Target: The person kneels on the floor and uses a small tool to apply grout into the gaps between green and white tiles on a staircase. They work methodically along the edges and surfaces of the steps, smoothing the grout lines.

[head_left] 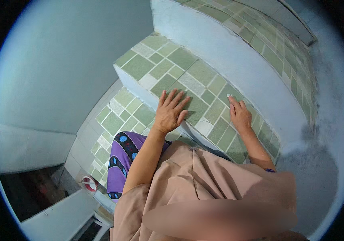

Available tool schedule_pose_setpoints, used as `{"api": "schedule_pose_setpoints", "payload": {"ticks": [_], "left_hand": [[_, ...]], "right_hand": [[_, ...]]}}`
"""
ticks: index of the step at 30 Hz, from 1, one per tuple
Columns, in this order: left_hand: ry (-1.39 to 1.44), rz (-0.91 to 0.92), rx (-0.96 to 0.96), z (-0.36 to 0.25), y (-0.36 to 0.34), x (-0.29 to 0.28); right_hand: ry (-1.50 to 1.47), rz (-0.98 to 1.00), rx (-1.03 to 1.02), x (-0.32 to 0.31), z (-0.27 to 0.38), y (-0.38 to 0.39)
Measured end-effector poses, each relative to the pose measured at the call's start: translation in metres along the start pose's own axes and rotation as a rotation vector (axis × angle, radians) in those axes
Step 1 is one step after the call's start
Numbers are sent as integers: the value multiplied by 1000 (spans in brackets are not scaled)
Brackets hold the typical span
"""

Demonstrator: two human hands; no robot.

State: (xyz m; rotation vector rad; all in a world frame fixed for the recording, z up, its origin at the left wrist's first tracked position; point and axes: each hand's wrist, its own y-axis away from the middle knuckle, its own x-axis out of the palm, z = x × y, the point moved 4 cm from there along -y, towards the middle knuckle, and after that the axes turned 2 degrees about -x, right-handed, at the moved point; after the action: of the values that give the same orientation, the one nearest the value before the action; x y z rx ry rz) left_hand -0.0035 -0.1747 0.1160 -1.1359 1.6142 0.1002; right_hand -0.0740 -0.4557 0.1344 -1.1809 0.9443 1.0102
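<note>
Head view: we are pressing our left hand (pixel 171 111) flat, fingers spread wide, on the green-tiled step (pixel 188 80), near its front edge. Our right hand (pixel 239 114) is resting palm-down on the same step, fingers loosely together, holding nothing. A lower tiled step (pixel 115 116) is lying below, left of our purple patterned garment (pixel 123 158).

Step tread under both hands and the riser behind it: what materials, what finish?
Step tread: looks like green ceramic tile in mixed sizes, matte or lightly mottled, with pale grout lines; left hand and right hand rest on it. Riser: probably painted plaster or cement, pale blue, slightly rough, with a hairline crack.
</note>
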Motion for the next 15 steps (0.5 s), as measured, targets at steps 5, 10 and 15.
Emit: {"api": "schedule_pose_setpoints", "payload": {"ticks": [5,10,15], "left_hand": [[-19,68,-82,-5,-14,2],[-164,172,-157,-16,-45,26],[-281,181,-211,-17,-46,37]], "right_hand": [[43,121,139,2,-27,7],[-32,-14,78,6,-18,-1],[23,149,76,3,-6,8]]}}
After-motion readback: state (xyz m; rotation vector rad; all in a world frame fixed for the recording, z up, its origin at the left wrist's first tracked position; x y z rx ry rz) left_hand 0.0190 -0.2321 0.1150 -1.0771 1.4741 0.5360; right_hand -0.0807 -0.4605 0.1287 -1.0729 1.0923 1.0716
